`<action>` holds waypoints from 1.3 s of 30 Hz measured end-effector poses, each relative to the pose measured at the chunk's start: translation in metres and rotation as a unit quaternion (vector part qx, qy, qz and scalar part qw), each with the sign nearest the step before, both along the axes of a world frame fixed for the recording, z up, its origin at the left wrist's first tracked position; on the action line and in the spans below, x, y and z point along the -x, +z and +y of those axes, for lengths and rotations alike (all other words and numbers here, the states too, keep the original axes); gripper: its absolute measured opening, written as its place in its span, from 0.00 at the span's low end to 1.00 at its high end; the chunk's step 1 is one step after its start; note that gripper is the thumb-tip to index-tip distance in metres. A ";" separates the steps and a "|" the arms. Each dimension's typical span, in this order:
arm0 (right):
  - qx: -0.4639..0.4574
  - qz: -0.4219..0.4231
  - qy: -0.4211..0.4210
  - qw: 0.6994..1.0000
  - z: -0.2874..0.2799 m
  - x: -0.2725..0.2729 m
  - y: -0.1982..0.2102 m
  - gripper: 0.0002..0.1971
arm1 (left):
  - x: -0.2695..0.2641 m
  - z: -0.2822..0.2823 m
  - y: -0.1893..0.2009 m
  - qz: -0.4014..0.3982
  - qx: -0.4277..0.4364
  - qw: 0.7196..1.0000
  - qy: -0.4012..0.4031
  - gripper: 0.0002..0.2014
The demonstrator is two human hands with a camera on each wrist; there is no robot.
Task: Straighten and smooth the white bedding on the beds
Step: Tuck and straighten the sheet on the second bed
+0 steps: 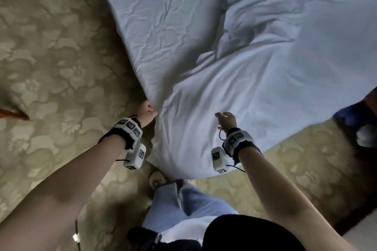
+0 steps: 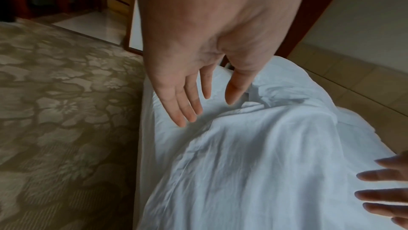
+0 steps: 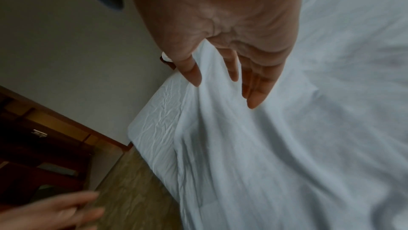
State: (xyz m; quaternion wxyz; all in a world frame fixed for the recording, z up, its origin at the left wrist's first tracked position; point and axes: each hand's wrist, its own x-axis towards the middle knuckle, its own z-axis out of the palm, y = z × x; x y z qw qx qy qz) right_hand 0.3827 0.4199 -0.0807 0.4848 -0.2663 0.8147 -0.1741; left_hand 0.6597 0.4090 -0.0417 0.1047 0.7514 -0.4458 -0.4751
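Observation:
A rumpled white duvet [image 1: 234, 97] lies over a bed and hangs down at its near corner. The wrinkled white fitted sheet [image 1: 163, 15] shows bare on the left part of the mattress. My left hand [image 1: 150, 110] is at the duvet's left edge; in the left wrist view the left hand [image 2: 212, 106] has straight, spread fingers just above the fabric and holds nothing. My right hand [image 1: 225, 120] hovers over the duvet's near fold; in the right wrist view the right hand [image 3: 223, 92] is likewise flat, fingers straight, nothing gripped.
Beige flower-patterned carpet [image 1: 51, 56] surrounds the bed. My legs in blue jeans [image 1: 183, 199] stand at the bed's corner. A dark blue thing [image 1: 357, 111] lies at the right edge. Dark wooden furniture [image 3: 33, 146] and a pale wall [image 3: 77, 50] lie beyond the bed.

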 end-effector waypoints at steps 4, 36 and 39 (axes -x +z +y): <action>0.012 0.013 -0.009 1.000 0.020 0.001 0.018 0.30 | 0.012 -0.016 -0.005 -0.005 -0.010 0.997 -0.073 0.24; 0.026 -0.086 -0.422 0.902 -0.009 -0.141 -0.074 0.18 | 0.079 -0.245 -0.124 0.025 -0.187 0.934 -0.305 0.64; 0.013 -0.117 -0.441 0.890 -0.008 -0.157 -0.076 0.11 | 0.092 -0.252 -0.150 0.028 -0.202 0.942 -0.265 0.64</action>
